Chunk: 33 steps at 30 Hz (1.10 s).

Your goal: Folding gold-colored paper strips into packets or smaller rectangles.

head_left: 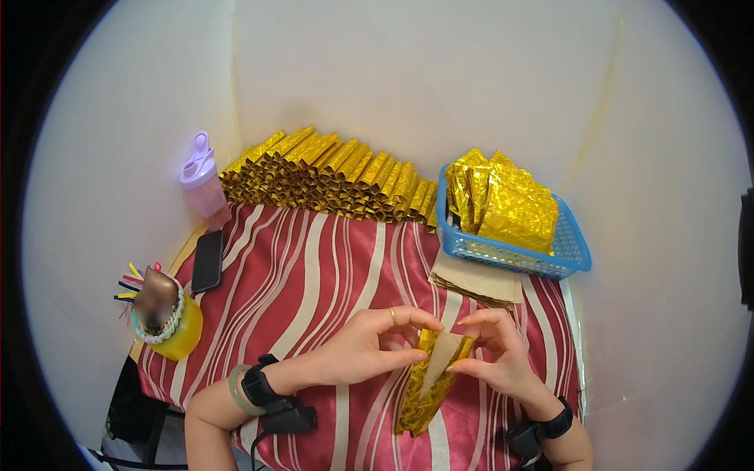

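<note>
Fold: we pinch the long gold foil paper strip (428, 385), lower centre of frame, between left hand (369, 345) and right hand (499, 353).
Grip: both closed on it (fingertips only).
Tip: we should keep edges aligned while creasing.

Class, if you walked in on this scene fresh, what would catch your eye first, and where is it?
First, the long row of folded gold foil papers along the table's far edge, beside a blue basket of gold sheets. Then, near the front edge of the red-and-white striped cloth, the left hand and right hand pinch one gold foil piece.

A lilac bottle (201, 180) stands beside a black phone (207, 261).
</note>
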Available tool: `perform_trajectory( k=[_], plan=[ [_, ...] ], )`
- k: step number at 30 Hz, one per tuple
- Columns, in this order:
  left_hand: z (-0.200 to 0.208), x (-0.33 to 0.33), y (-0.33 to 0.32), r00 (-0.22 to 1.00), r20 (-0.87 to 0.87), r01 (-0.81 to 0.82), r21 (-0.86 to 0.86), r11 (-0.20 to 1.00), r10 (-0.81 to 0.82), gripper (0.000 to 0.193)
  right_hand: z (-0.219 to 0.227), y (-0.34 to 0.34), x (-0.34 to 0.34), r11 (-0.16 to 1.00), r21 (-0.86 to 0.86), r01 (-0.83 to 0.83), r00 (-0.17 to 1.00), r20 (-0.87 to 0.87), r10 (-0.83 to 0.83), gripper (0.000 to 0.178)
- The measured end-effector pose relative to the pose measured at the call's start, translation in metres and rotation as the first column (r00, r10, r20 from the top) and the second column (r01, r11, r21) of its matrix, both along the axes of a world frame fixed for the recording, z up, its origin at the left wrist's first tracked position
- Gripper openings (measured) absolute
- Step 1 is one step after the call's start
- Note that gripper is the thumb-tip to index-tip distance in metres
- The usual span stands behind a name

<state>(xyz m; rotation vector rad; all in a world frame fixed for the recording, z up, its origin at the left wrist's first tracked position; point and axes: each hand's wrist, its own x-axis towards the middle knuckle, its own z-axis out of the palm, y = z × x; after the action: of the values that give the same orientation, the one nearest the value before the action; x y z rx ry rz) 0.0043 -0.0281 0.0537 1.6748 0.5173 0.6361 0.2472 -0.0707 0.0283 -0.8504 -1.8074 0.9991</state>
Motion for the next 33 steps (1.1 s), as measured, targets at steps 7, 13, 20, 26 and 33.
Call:
perform_trajectory(
  k=[7,13,20,26,33],
  plan=[
    [0.004,0.003,-0.014,0.999,0.044,-0.036,0.089,0.995,0.032,0.045,-0.001,-0.007,-0.001,0.976,0.216,-0.018,0.997,-0.064,0.033,0.06],
    [0.008,0.001,-0.019,0.996,0.082,0.003,0.254,0.967,-0.024,0.044,0.003,-0.011,-0.002,0.919,0.393,-0.028,1.0,0.019,0.022,0.059],
    [0.007,0.003,-0.022,0.993,0.108,-0.026,0.548,0.836,-0.04,0.043,0.008,-0.02,-0.005,0.915,0.401,-0.054,0.999,0.019,0.05,0.057],
    [0.011,0.003,-0.022,0.991,0.111,-0.014,0.63,0.777,-0.072,0.043,0.025,-0.019,-0.007,0.9,0.411,-0.144,0.989,0.037,0.142,0.047],
    [0.011,0.001,-0.023,0.988,0.097,0.042,0.585,0.81,-0.121,0.041,0.022,-0.022,-0.007,0.903,0.416,-0.111,0.991,-0.022,0.132,0.04]
  ],
)
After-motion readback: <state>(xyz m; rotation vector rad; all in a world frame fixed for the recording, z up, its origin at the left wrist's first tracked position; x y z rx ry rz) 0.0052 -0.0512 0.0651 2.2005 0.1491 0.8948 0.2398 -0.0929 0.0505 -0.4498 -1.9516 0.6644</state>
